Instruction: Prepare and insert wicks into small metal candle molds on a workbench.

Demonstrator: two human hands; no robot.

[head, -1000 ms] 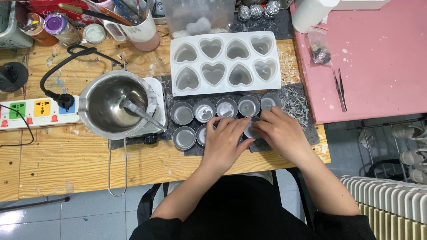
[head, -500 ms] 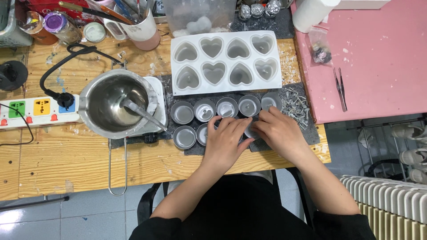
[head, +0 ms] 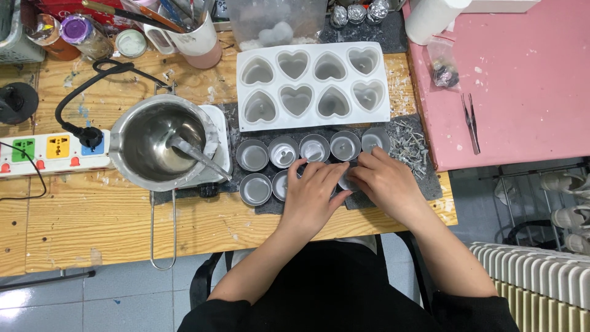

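Observation:
Both my hands rest over the front row of small round metal cups on a dark grey mat (head: 430, 184). My left hand (head: 313, 197) and my right hand (head: 384, 181) meet fingertip to fingertip around one small cup (head: 346, 182), which they mostly hide. Other small cups stand in a back row (head: 314, 147) and at the front left (head: 255, 189). Behind them lies a white silicone mould (head: 313, 89) with several heart-shaped cavities. Whether the fingers pinch something inside the cup is hidden.
A metal melting pot (head: 161, 142) with a spoon sits on a small hot plate at the left, its wire handle hanging over the table's edge. A power strip (head: 43, 150), jars and a mug of tools stand at the back left. Tweezers (head: 470, 123) lie on a pink surface (head: 528, 80) at right.
Both hands stay at the same small cup in the front row; only the fingers have shifted slightly.

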